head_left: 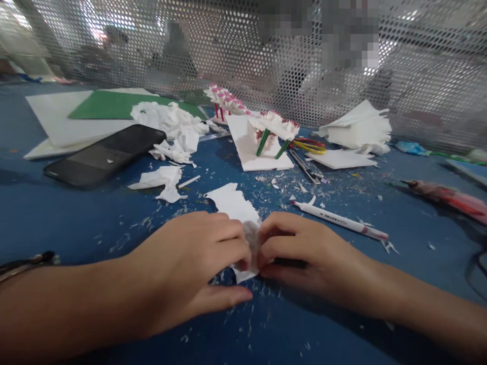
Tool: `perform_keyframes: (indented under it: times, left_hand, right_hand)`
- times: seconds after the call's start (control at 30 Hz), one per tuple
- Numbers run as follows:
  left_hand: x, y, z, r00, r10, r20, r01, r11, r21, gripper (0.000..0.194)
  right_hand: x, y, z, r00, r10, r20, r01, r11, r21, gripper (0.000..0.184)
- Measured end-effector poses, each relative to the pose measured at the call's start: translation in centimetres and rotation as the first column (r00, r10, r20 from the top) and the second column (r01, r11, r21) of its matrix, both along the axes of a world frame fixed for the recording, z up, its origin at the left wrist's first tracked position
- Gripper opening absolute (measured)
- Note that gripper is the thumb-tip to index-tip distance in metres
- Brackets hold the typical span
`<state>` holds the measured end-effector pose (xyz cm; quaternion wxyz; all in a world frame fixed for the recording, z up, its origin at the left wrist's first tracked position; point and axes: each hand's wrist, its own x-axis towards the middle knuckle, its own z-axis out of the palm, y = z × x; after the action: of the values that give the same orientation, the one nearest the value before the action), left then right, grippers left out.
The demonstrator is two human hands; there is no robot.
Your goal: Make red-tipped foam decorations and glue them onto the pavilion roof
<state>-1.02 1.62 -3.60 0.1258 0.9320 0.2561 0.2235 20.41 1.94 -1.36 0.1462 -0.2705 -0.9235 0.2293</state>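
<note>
A torn piece of white tissue paper (233, 202) lies on the blue table between both hands, its lower part wrinkled and partly hidden. My left hand (198, 253) holds the paper's left side under curled fingers, while its thumb sticks out below, off the paper. On the right edge, my right hand (304, 248) has its bent fingers and thumb closed on the tissue. Just beyond the hands are torn tissue scraps (162, 180) on the left and a white marker (340, 219) on the right.
A black phone (106, 154), crumpled tissue (167, 119) and green sheet (110, 105) lie left. Behind stand a white paper model with green legs (274, 137) and a pink-dotted one (228, 101). Scissors (310, 146), stacked tissue (357, 129) and a red tool (449, 197) are right. A perforated metal screen (228, 50) rises behind.
</note>
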Motion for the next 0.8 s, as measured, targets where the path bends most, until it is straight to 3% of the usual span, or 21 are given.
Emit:
perform_keyframes:
  times: [0.27, 0.5, 0.8]
  left_hand:
    - [0.62, -0.19, 0.15, 0.999, -0.019, 0.047, 0.018, 1.000, 0.008, 0.016]
    - [0.75, -0.08, 0.21, 0.994, 0.051, 0.095, -0.034, 0.985, -0.168, 0.012]
    - [0.78, 0.00, 0.68, 0.993, 0.107, 0.040, -0.094, 0.966, -0.241, 0.009]
  right_hand:
    - [-0.18, -0.23, -0.01, 0.999, -0.041, -0.002, 0.041, 0.999, 0.009, 0.007]
    - [-0.41, -0.11, 0.17, 0.996, -0.089, 0.030, 0.090, 0.995, -0.035, 0.007]
    - [-0.33, -0.30, 0.71, 0.990, -0.122, 0.070, 0.126, 0.990, -0.066, 0.007]
